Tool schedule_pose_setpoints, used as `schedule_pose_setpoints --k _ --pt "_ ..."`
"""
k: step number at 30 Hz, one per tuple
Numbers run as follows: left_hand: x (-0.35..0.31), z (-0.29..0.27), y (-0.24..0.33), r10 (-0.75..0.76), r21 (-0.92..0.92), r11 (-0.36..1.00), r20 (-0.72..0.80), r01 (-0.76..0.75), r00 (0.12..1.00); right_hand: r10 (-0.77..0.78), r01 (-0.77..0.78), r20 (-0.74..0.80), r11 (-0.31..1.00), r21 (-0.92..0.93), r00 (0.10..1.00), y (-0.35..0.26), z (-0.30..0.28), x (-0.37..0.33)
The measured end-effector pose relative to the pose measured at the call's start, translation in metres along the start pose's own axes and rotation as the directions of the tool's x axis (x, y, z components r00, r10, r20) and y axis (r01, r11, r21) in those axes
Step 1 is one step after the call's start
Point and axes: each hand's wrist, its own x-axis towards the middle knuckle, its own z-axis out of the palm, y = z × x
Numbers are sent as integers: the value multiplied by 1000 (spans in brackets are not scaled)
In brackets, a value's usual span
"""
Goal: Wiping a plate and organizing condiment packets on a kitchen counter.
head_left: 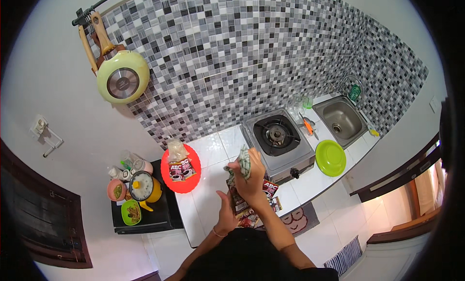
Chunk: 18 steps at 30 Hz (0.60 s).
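Observation:
My right hand is closed around a crumpled green-and-white checked cloth, raised over the white tiled counter. My left hand is beside it on the left, thumb apart from the fingers, with nothing visible in its grasp. Beneath and between the hands lie several dark red coffee sachets, partly hidden by my hands and forearm. Another sachet shows just right of my right wrist.
A red scalloped plate holds sachets and a clear bag. The single-burner stove stands at centre right, then a green plate and steel sink. A yellow pot and bowls sit left; a pan hangs above.

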Motion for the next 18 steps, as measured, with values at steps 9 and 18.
schedule_pose_setpoints --k 9,18 --pt "6 -38 -25 102 -98 989 -51 -107 993 116 -112 192 993 -33 975 -19 6 -23" --pt "26 -21 4 488 79 873 -113 -481 866 366 -365 -13 929 56 930 4 15 -52"
